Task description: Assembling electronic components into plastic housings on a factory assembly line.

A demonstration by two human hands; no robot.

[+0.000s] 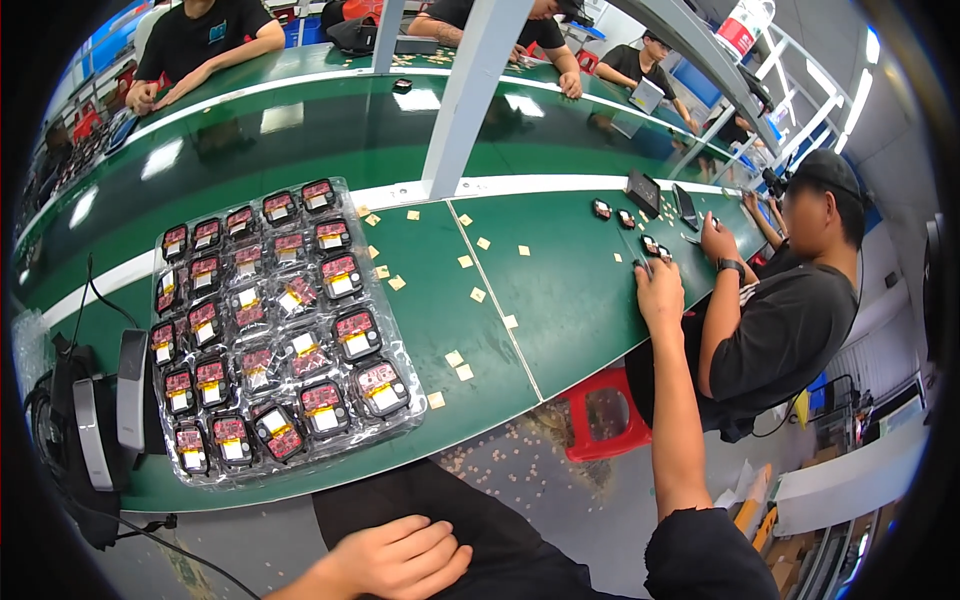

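Note:
My left hand (405, 560) lies on my dark-trousered thigh, palm down and holding nothing, its fingers loosely bent. My right arm stretches out over the green bench to the right, and my right hand (661, 292) is closed there. A small dark end shows at its fingertips, too small to name. Just beyond those fingers lie small black square watch bodies (655, 247). In front of me a clear plastic tray (405, 430) holds rows of black watch cases (325, 408) with red circuit boards, white patches and yellow strips.
Small yellowish squares (478, 295) lie scattered over the bench (440, 330). A co-worker (780, 310) sits at the right, hands near a black box (644, 193). A grey post (470, 100) rises behind the tray. Grey devices (132, 390) with cables stand left; a red stool (600, 420) is below.

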